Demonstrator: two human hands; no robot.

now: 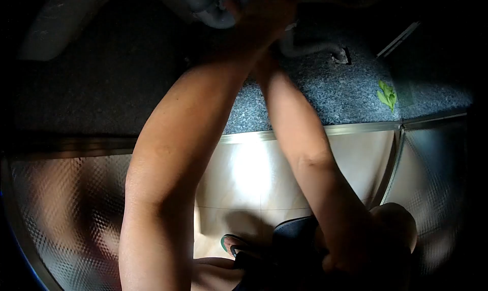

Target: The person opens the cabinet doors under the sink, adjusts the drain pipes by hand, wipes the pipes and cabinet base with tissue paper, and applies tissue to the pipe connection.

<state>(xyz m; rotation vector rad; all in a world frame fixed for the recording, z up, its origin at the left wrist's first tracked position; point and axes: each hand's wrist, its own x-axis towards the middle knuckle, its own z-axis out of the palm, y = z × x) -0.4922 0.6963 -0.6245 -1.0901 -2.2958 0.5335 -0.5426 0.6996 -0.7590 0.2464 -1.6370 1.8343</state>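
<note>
My left hand (pixel 267 14) reaches up into the dark upper part of the space, beside a grey curved pipe (pixel 216 19). A fingertip shows close to the pipe's fitting, but deep shadow hides the grip. My right forearm (pixel 292 105) passes up behind my left wrist, where the two arms overlap. The right hand itself is hidden there. Just right of the hands, a thin grey drain hose (pixel 310 50) bends down and runs to a rough hole (pixel 341 56) in the speckled grey stone floor (pixel 315 93).
A green leafy sprig (pixel 387 95) lies on the stone at right, below a thin pale strip (pixel 399 38). A large pale cylinder (pixel 63 22) stands at upper left. Metal-framed textured panels (pixel 76 209) (pixel 432 189) flank me, with a metal edge (pixel 356 128) across the front.
</note>
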